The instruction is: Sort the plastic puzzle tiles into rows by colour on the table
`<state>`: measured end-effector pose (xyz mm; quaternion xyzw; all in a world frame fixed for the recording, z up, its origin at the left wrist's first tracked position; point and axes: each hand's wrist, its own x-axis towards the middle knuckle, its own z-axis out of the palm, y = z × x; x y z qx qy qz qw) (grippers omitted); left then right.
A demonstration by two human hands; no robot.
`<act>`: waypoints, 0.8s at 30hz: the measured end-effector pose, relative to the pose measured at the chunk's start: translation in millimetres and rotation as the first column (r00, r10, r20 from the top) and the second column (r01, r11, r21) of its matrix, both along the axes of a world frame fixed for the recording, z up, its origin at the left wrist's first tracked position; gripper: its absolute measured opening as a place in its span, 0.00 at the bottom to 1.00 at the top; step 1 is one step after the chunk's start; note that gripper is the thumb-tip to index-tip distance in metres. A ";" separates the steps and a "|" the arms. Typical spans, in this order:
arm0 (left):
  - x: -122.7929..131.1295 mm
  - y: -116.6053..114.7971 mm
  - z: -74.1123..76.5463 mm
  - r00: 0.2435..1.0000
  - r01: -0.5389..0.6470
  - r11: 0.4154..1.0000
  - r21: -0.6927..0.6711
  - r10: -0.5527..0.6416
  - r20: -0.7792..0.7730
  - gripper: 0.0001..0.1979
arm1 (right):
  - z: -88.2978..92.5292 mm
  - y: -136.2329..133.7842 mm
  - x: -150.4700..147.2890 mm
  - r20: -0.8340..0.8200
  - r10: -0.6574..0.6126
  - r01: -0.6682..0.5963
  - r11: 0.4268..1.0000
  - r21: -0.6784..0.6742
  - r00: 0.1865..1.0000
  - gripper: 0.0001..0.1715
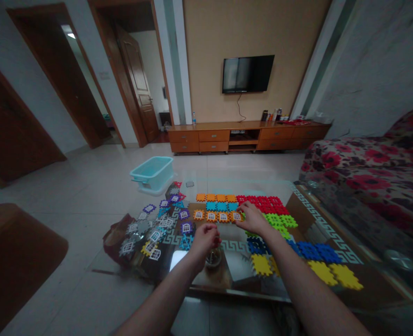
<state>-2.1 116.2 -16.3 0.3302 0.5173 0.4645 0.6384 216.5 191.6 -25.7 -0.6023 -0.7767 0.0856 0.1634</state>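
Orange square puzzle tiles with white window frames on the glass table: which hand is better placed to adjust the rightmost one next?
Probably the right hand: it is already at the rightmost orange tile. The left hand hovers further left and nearer the camera, its fingers curled.

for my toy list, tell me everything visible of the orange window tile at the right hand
The orange tile is a flat, squarish piece with notched edges, seemingly plastic or foam. A white window frame with crossing bars fills its middle. It lies on the glass table, at the right end of a row of four such tiles, close beside its neighbour; whether they interlock is too small to tell. The right hand is at its right edge, apparently touching it.
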 end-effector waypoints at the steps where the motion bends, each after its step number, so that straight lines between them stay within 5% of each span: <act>1: 0.2 0.3 -0.3 1.000 -0.002 1.000 -0.008 0.002 -0.002 0.13 | -1.4 0.9 -1.4 0.003 -0.002 0.002 1.000 -0.004 1.000 0.21; 24: 0.4 0.6 -6.0 1.000 0.017 0.999 -0.040 -0.018 -0.014 0.12 | -4.3 4.1 -8.0 0.037 -0.033 0.035 0.999 -0.032 0.999 0.19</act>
